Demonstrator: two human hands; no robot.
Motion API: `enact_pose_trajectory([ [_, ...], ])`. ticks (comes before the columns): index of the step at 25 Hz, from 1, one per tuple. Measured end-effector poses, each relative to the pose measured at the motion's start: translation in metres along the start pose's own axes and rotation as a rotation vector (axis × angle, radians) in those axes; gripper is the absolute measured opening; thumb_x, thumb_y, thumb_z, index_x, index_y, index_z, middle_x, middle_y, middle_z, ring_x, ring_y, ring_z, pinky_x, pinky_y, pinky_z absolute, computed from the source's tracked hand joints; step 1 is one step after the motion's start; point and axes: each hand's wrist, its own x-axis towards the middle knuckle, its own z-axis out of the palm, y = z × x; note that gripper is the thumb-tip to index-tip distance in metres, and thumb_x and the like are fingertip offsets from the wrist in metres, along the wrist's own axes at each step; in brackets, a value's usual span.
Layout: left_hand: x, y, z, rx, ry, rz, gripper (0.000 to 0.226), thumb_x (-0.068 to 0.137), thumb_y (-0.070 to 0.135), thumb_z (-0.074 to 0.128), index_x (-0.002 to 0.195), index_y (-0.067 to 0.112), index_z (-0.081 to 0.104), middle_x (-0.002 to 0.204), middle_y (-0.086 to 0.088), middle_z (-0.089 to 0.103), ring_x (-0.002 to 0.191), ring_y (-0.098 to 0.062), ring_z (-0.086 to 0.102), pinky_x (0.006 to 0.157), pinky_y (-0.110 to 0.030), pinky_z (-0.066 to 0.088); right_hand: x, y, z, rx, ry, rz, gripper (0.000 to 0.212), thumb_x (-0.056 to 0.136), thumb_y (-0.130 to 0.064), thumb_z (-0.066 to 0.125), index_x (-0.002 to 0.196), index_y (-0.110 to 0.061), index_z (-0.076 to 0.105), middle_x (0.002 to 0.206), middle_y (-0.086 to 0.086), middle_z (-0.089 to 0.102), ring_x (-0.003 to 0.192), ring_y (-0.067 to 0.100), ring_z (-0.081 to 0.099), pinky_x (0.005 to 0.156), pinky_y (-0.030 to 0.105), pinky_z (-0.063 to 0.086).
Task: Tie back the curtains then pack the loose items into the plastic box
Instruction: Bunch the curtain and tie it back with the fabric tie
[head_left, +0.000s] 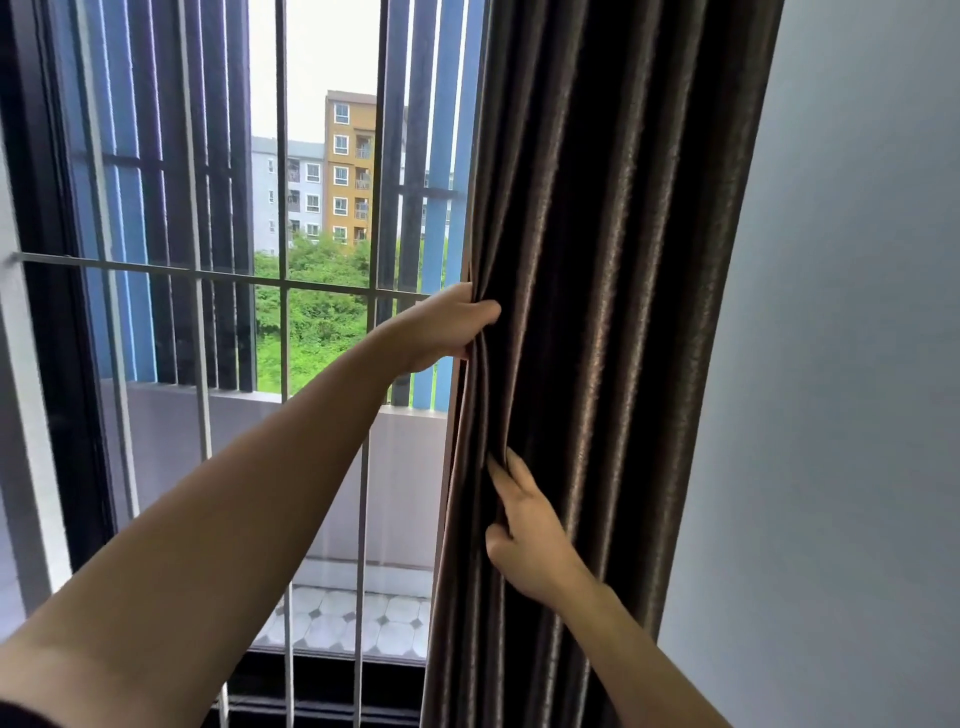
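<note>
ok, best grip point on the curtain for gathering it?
Probably the window-side leading edge of the curtain, approached from the window side. Its vertical pleats bunch there, giving folds to wrap around. The left hand clutches that edge; the right hand pinches a fold lower down.

Obstacles: dark curtain (613, 312) hanging gathered in folds, lying against the grey wall (841, 364) on its right. Window grille (283, 283) standing behind its left edge, bars leaving only narrow gaps. Free room: open air lying in front of the grille, left of the curtain, on the room side.
</note>
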Motion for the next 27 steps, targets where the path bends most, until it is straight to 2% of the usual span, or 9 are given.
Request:
enact_pose_trajectory([
  [2, 0.001, 0.005, 0.002, 0.082, -0.005, -0.008, 0.02, 0.09, 0.012, 0.036, 0.083, 0.011, 0.054, 0.072, -0.005, 0.054, 0.065, -0.016, 0.055, 0.061, -0.026, 0.051, 0.003, 0.001, 0.004, 0.01, 0.005, -0.012, 0.079, 0.084, 0.001, 0.043, 0.152, -0.024, 0.012, 0.157, -0.018, -0.003, 0.14, 0.01, 0.027, 0.088, -0.002, 0.033],
  [5, 0.003, 0.005, 0.007, 0.149, 0.025, 0.005, 0.017, 0.078, 0.023, 0.039, 0.084, 0.011, 0.048, 0.078, -0.009, 0.044, 0.069, -0.023, 0.042, 0.065, -0.035, 0.037, 0.007, 0.001, 0.008, -0.001, 0.013, -0.032, 0.08, 0.083, -0.003, 0.045, 0.152, -0.025, 0.011, 0.157, -0.017, -0.005, 0.138, 0.015, 0.034, 0.097, 0.012, 0.04],
  [9, 0.003, 0.009, 0.014, 0.135, 0.023, 0.017, 0.012, 0.082, 0.015, 0.037, 0.082, 0.012, 0.048, 0.077, -0.009, 0.042, 0.068, -0.023, 0.039, 0.058, -0.03, 0.035, 0.009, 0.004, 0.012, -0.011, 0.037, -0.022, 0.077, 0.085, -0.003, 0.046, 0.151, -0.018, 0.011, 0.159, -0.011, -0.005, 0.146, 0.009, 0.006, 0.114, 0.016, 0.014],
  [15, 0.001, 0.017, 0.028, 0.276, 0.033, 0.057, 0.021, 0.086, 0.032, 0.05, 0.07, 0.019, 0.047, 0.065, 0.006, 0.048, 0.056, -0.008, 0.046, 0.052, -0.019, 0.038, 0.007, -0.005, 0.016, -0.129, 0.053, -0.056, 0.076, 0.089, -0.021, 0.05, 0.152, -0.017, 0.007, 0.159, -0.007, -0.006, 0.146, 0.009, 0.005, 0.095, -0.003, -0.002],
  [19, 0.005, 0.012, 0.03, 0.449, 0.092, 0.131, 0.029, 0.091, 0.022, 0.042, 0.064, 0.02, 0.032, 0.062, 0.003, 0.041, 0.053, -0.011, 0.037, 0.05, -0.024, 0.03, -0.016, 0.0, 0.022, -0.236, 0.028, -0.108, 0.083, 0.088, -0.043, 0.052, 0.152, -0.019, 0.005, 0.157, -0.007, -0.022, 0.146, 0.008, -0.007, 0.115, 0.018, 0.003],
  [20, 0.006, 0.011, 0.028, 0.432, 0.089, 0.119, 0.029, 0.09, 0.019, 0.039, 0.064, 0.02, 0.029, 0.061, 0.003, 0.039, 0.053, -0.012, 0.035, 0.051, -0.025, 0.029, -0.021, 0.003, 0.021, -0.284, 0.112, -0.15, 0.08, 0.086, -0.046, 0.053, 0.151, -0.019, 0.014, 0.157, -0.005, -0.023, 0.146, 0.008, -0.01, 0.118, 0.027, 0.003],
  [22, 0.004, 0.011, 0.025, 0.427, 0.087, 0.104, 0.028, 0.09, 0.017, 0.037, 0.064, 0.021, 0.03, 0.062, 0.004, 0.039, 0.056, -0.013, 0.034, 0.052, -0.027, 0.028, -0.022, 0.009, 0.009, -0.312, 0.47, -0.23, 0.063, 0.083, -0.044, 0.056, 0.14, -0.024, 0.04, 0.16, 0.002, -0.008, 0.148, 0.012, -0.003, 0.117, 0.039, 0.011],
  [24, 0.003, 0.009, 0.023, 0.414, 0.061, 0.11, 0.028, 0.09, 0.017, 0.037, 0.063, 0.024, 0.034, 0.063, 0.004, 0.039, 0.059, -0.013, 0.036, 0.055, -0.028, 0.029, -0.007, 0.006, -0.019, -0.212, 0.749, -0.202, 0.05, 0.083, -0.034, 0.061, 0.131, -0.026, 0.049, 0.158, 0.001, -0.003, 0.147, 0.01, -0.002, 0.115, 0.038, 0.017],
  [27, 0.004, 0.007, 0.022, 0.38, -0.003, 0.122, 0.023, 0.09, 0.017, 0.036, 0.068, 0.021, 0.042, 0.068, 0.002, 0.045, 0.065, -0.013, 0.041, 0.062, -0.029, 0.035, 0.024, -0.011, -0.069, -0.15, 0.67, -0.065, 0.052, 0.085, -0.027, 0.064, 0.135, -0.023, 0.048, 0.158, 0.002, -0.007, 0.146, 0.016, -0.001, 0.116, 0.033, 0.015],
])
